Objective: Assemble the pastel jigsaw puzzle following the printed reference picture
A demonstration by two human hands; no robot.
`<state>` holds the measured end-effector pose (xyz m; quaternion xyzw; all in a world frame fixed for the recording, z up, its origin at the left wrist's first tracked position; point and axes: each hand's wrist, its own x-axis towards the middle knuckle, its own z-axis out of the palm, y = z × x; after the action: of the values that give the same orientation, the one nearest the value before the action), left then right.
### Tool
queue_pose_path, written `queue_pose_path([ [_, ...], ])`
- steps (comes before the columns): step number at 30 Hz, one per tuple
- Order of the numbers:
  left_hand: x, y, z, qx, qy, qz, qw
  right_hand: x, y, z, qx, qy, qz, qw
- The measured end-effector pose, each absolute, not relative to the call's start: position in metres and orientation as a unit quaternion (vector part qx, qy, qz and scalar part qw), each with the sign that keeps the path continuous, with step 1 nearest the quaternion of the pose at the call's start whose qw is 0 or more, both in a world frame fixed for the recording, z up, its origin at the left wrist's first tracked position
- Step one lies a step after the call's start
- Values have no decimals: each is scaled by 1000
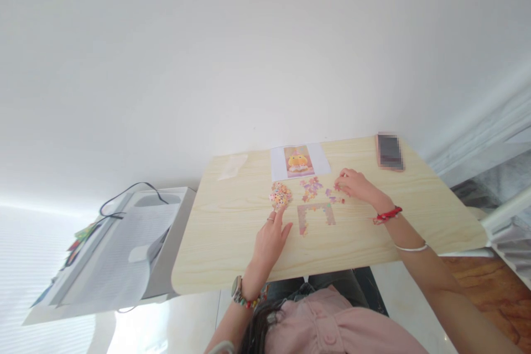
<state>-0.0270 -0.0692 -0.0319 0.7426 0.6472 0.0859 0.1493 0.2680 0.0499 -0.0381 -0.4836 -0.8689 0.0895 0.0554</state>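
My left hand (pixel 270 238) rests on the table with its fingers apart, the index fingertip at the lower edge of a heap of small mixed-colour jigsaw puzzle pieces (pixel 281 195). Further right, my right hand (pixel 354 185) is bent down with thumb and fingers together at a pinkish puzzle piece, which they partly cover. Beside it lie a few loose purple and brown pieces (pixel 332 197). A second, looser group of pink, purple and yellow pieces (pixel 311 188) sits between my hands. Below that is a partly joined puzzle border (pixel 302 220), with a top edge and two sides.
A white sheet with a printed yellow character picture (pixel 299 161) lies behind the pieces. A phone (pixel 390 152) is at the back right of the wooden table (pixel 224 232), and a clear plastic bag (pixel 233 166) at the back left. Papers (pixel 124 249) cover a stand on the left.
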Motion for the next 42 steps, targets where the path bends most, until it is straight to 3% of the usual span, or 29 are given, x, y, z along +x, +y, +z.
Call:
queue_pose_path([
  [17, -19, -71, -34, 759, 632, 55, 148, 269, 58, -38, -377, -924, 53, 25],
  [28, -19, -73, -34, 764, 626, 40, 150, 271, 51, -50, -451, -889, 25, 73],
  [36, -21, -80, -41, 768, 615, 26, 177, 237, -9, -43, -410, -897, 65, 153],
  [42, -17, -85, -40, 778, 600, 6, 186, 205, -55, -56, -394, -911, 65, 105],
])
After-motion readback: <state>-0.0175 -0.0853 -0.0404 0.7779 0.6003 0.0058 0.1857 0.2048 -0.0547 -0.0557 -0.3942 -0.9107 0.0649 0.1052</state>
